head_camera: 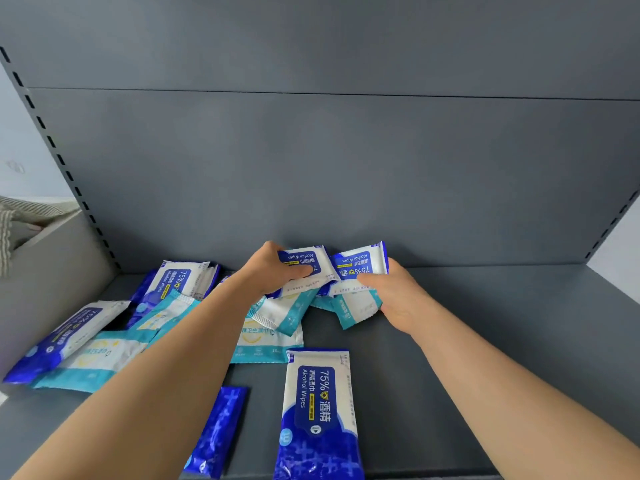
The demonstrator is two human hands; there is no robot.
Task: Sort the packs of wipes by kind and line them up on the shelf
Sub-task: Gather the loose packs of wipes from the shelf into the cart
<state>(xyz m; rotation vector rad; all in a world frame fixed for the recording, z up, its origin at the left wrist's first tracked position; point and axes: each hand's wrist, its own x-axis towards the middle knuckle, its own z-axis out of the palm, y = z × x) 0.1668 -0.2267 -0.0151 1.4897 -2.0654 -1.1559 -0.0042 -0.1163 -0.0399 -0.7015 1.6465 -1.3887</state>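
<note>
Back of the shelf [485, 341]: I see the left hand [273, 271] with thumb and fingers clamped on one blue alcohol pack [304, 263], and the right hand [394, 296] pinching a second blue pack [360, 263] just beside it, long axes running roughly left to right. Teal packs [266, 336] lie directly beneath the fingers and would, I judge, obstruct any row set here. A mixed heap [104, 334] sits left, and a lone blue pack [317, 403] lies near the front.

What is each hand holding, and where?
Left hand pinches one blue alcohol pack by its left end; right hand pinches a second blue alcohol pack by its right end. Whether teal packs beneath are gripped cannot be told.
</note>
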